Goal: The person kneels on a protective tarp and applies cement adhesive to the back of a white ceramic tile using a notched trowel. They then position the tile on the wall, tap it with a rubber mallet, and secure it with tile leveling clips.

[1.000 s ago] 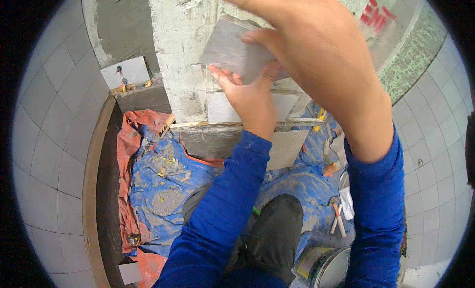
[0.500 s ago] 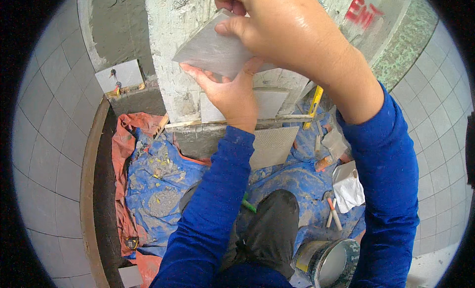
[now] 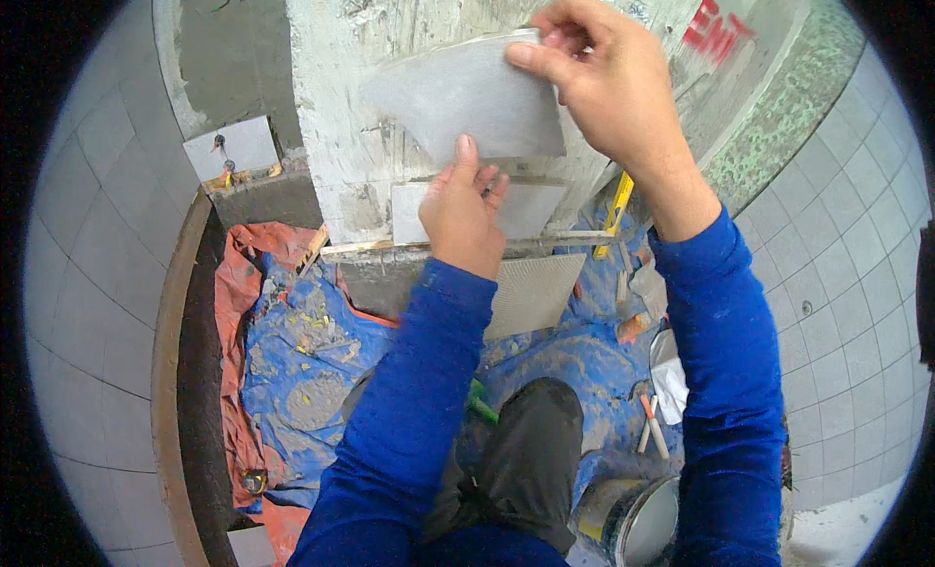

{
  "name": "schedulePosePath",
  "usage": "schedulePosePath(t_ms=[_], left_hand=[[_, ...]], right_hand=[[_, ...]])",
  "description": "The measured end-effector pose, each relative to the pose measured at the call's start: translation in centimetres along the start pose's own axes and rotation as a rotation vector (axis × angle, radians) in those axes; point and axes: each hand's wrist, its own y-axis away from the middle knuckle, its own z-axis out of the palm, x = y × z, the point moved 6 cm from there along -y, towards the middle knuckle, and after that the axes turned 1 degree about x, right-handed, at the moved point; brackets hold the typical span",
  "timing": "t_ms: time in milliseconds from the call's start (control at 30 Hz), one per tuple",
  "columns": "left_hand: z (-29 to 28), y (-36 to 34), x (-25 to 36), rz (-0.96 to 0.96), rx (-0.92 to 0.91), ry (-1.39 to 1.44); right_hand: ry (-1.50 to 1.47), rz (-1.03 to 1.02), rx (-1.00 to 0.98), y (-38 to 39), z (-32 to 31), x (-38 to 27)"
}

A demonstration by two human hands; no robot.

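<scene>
Tile now more lvl in R hand.

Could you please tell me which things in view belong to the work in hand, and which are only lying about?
Probably in the work:
- grey tile, its upper right corner pinched by the right hand; left hand at its lower edge
- pale tile just below

Apparently lying about:
- yellow bar-shaped tool
- crossed tools
- bucket
- rubble
</scene>
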Motion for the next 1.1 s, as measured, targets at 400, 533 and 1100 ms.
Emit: schedulePosePath(t_ms=[400,533,1100], left_hand=[[-2.0,-3.8,9.8,0.725,0.084,-0.444],[-1.1,-4.5,11.6,0.854,0.018,-0.663],[0.5,-6.6,10.9,0.963,0.045,-1.041]], right_hand=[[-0.882,0.662,0.287,12.6,6.9,11.3],[-0.973,0.767,0.305,15.1,10.3,13.1],[-0.921,0.849,0.224,19.6,15.5,16.3]])
